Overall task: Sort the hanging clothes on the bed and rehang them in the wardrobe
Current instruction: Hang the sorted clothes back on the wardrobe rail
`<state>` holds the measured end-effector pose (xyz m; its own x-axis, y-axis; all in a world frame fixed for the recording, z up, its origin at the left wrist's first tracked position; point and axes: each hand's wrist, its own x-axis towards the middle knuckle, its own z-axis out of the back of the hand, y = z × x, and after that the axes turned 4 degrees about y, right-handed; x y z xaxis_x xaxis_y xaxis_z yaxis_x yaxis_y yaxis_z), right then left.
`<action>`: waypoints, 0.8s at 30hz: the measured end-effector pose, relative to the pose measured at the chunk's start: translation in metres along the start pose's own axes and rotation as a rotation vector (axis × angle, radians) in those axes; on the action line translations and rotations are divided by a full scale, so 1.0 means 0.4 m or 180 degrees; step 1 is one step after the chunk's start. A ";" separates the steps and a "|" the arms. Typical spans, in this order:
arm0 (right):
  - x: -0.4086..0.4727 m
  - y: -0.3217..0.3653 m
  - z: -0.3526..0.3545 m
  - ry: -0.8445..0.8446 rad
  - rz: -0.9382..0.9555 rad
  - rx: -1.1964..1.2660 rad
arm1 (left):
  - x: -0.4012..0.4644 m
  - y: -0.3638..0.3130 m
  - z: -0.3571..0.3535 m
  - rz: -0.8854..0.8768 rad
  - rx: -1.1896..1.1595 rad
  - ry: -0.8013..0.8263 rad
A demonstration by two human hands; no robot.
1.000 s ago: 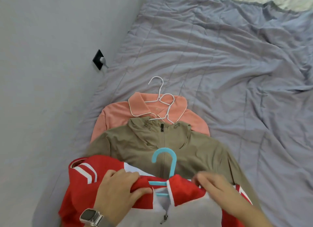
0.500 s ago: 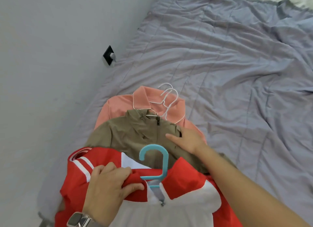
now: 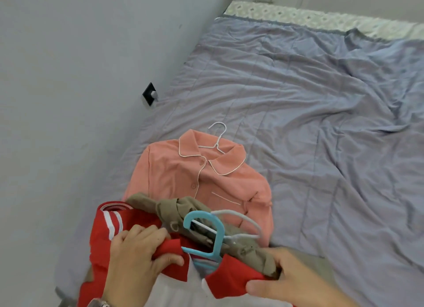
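While gripping red jacket (image 3: 128,233), both hands

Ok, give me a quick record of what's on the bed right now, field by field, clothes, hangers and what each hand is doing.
pink shirt: flat on the bed cover, on a white wire hanger
khaki jacket: bunched up over the red jacket, its white hanger showing
red and white jacket: nearest, on a blue hanger
left hand: grips the red collar
right hand: pinches red collar and khaki fabric together
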<state>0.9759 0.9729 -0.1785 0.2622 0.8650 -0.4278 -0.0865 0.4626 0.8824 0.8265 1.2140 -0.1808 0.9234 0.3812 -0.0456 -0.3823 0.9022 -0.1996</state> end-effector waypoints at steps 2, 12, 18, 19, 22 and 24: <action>-0.024 0.017 -0.012 -0.0030 -0.0129 -0.0023 | -0.009 -0.007 0.012 0.0066 -0.0069 -0.0030; -0.099 0.170 -0.087 -0.0996 -0.0283 -0.0314 | -0.045 -0.139 0.118 -0.0319 -0.0040 -0.0509; -0.223 0.246 -0.127 -0.1199 -0.0332 0.0285 | -0.134 -0.190 0.210 -0.0026 -0.0817 -0.0610; -0.242 0.258 -0.133 -0.1261 -0.0346 0.0239 | -0.156 -0.210 0.223 -0.0010 -0.1019 -0.0637; -0.304 0.320 -0.154 -0.1325 -0.0332 0.0034 | -0.227 -0.261 0.272 -0.0012 -0.1382 -0.0648; -0.345 0.365 -0.171 -0.1354 -0.0228 -0.0225 | -0.275 -0.267 0.313 -0.0075 -0.1466 -0.0714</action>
<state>0.8613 0.9342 -0.0040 0.6413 0.6800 -0.3555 -0.1154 0.5435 0.8314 0.7612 1.1010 -0.0319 0.8820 0.4413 0.1653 -0.2597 0.7479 -0.6109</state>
